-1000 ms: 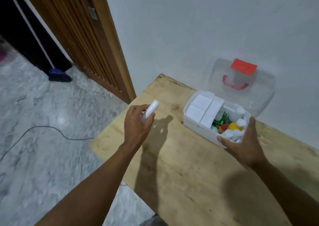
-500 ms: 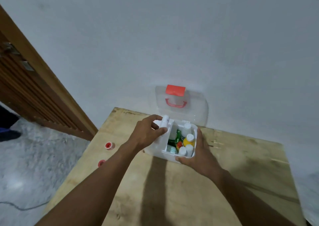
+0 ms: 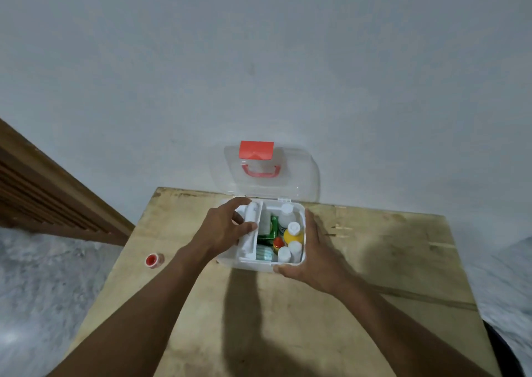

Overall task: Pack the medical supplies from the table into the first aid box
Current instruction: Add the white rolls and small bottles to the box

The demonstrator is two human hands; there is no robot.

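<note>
White plastic first aid box (image 3: 259, 265) sits at the back of the wooden surface (image 3: 288, 333), its clear lid (image 3: 299, 175) standing open by the wall. Left grip (image 3: 221, 229) is curled round a white bottle (image 3: 252, 212), pinching it right over the box's left tray. Right grip (image 3: 313, 258) clamps the box's near right corner, thumb on the front wall. Inside, on the right: 1 yellow bottle (image 3: 293, 234), a green pack (image 3: 273, 228), white-capped bottles. 1 small red roll (image 3: 152, 260) lies at the surface's left edge, well apart from the box.
</note>
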